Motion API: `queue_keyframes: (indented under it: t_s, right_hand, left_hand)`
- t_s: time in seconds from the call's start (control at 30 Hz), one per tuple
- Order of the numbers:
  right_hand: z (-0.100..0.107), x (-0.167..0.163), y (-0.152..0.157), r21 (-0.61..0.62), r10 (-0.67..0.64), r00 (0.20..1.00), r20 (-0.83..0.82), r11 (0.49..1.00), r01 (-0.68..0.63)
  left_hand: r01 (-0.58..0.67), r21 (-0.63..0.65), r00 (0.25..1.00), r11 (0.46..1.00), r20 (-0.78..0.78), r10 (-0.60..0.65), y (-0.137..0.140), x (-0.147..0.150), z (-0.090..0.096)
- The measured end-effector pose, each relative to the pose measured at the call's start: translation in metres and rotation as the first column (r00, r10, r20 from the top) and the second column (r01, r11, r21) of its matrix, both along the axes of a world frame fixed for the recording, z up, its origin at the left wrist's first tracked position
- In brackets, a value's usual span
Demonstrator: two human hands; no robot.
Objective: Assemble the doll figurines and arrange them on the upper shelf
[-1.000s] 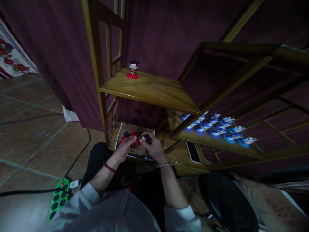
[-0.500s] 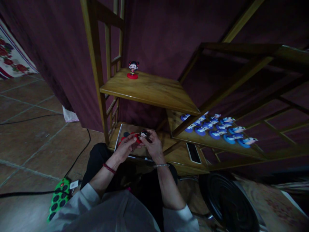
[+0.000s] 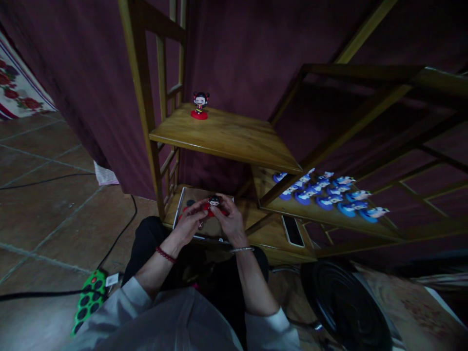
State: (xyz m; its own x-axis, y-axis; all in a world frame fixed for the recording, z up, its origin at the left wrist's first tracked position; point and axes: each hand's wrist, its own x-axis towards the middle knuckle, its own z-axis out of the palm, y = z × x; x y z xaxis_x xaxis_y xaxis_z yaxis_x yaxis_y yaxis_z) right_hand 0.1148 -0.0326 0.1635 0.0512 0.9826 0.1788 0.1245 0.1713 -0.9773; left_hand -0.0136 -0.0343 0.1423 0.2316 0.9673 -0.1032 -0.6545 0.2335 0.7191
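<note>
Between both hands is a small black-haired figurine (image 3: 214, 201) with red parts, its head showing above the fingers. My left hand (image 3: 190, 222) is closed on its left side, fingers partly hidden. On the other side my right hand (image 3: 232, 222) is closed too, its thumb against the figurine's front. Below them lies an open shallow box (image 3: 219, 231) with red pieces and a dark round piece, partly covered by my hands. A similar figurine (image 3: 200, 105) stands upright on a red base on the wooden shelf (image 3: 226, 136) above.
Several blue-and-white figurines (image 3: 329, 200) stand in rows on the shelf to the right. A phone (image 3: 292, 231) lies on the lower board. Wooden posts (image 3: 141, 97) frame the shelves. On the floor are a green power strip (image 3: 89, 300) with cables and, at right, a black round object (image 3: 345, 307).
The figurine has turned more upright between my fingers, its face now toward me. My right hand has shifted slightly left. The shelf figurines stay in place.
</note>
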Motion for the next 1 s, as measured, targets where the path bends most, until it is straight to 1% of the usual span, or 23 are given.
queue_keyframes:
  t_s: [0.1,0.27,0.43,0.5,0.63,0.77,0.87,1.0]
  right_hand:
    - [-0.003,-0.001,0.001,0.008,0.015,1.000,0.021,1.000,-0.015]
    - [-0.004,-0.002,0.001,0.024,0.044,0.998,0.035,0.999,-0.045]
    - [-0.004,-0.004,-0.001,0.013,0.040,0.998,0.045,0.999,-0.040]
    - [-0.004,-0.005,-0.002,0.015,0.030,0.999,0.031,0.999,-0.030]
    - [-0.004,-0.006,-0.002,0.009,-0.003,0.999,-0.051,1.000,0.004]
    - [-0.004,-0.007,-0.002,-0.022,-0.049,0.992,-0.114,0.999,0.047]
    - [-0.003,-0.008,-0.002,-0.039,-0.060,0.986,-0.153,0.998,0.055]
    - [-0.001,-0.008,-0.004,-0.063,-0.096,0.978,-0.183,0.994,0.086]
  left_hand:
    - [-0.057,-0.026,0.998,0.998,0.013,0.058,-0.001,0.002,0.005]
    - [-0.111,-0.020,0.993,0.994,-0.048,0.110,-0.001,0.005,0.010]
    - [-0.207,-0.079,0.975,0.975,-0.094,0.200,0.001,0.008,0.011]
    - [-0.215,-0.096,0.974,0.972,-0.093,0.207,0.001,0.008,0.011]
    - [-0.213,-0.096,0.975,0.972,-0.090,0.205,0.001,0.009,0.012]
    - [-0.207,-0.050,0.974,0.977,-0.108,0.200,0.000,0.010,0.009]
    - [-0.205,0.022,0.966,0.978,-0.155,0.206,0.000,0.009,0.009]
    - [-0.195,0.119,0.951,0.973,-0.220,0.218,-0.002,0.009,0.014]
